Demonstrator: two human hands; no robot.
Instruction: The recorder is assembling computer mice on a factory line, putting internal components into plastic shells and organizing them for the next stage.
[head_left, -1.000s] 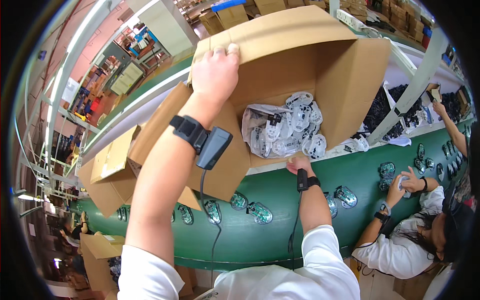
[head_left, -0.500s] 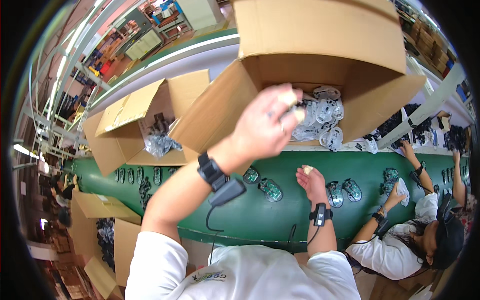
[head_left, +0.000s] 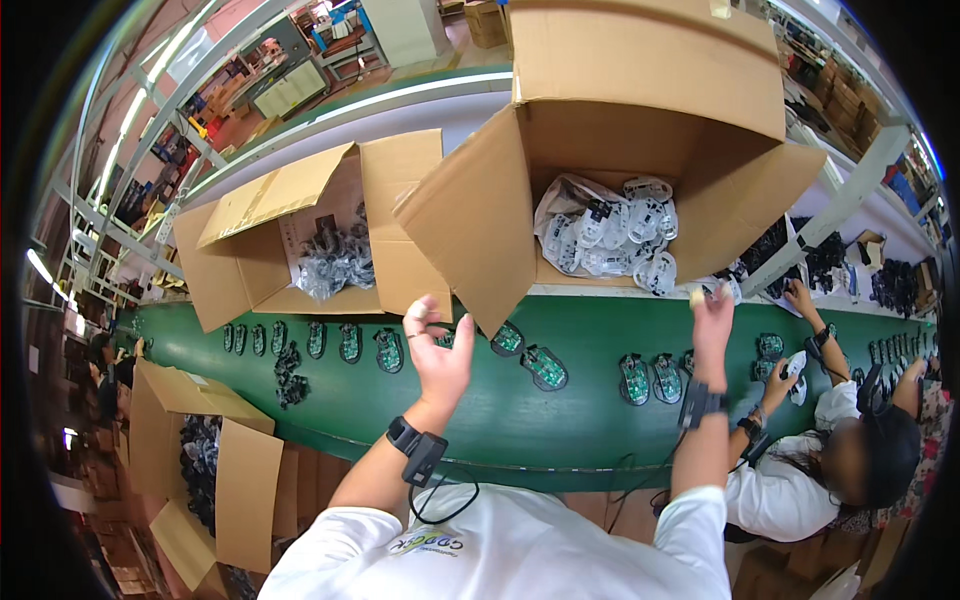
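Large cardboard box (head_left: 650, 65), landmark: open side toward the person, white plastic shells (head_left: 606, 240) inside. Left hand (head_left: 440, 350): empty, thumb and fingers spread, just before the box's left flap. Right hand (head_left: 712, 325): fingers parted, before the box's right corner; contact with anything behind, cannot tell. Green circuit boards (head_left: 544, 368): in a row on the green table (head_left: 480, 425), before the box. Smaller box (head_left: 285, 195): left of the box, clear bags (head_left: 338, 270) within.
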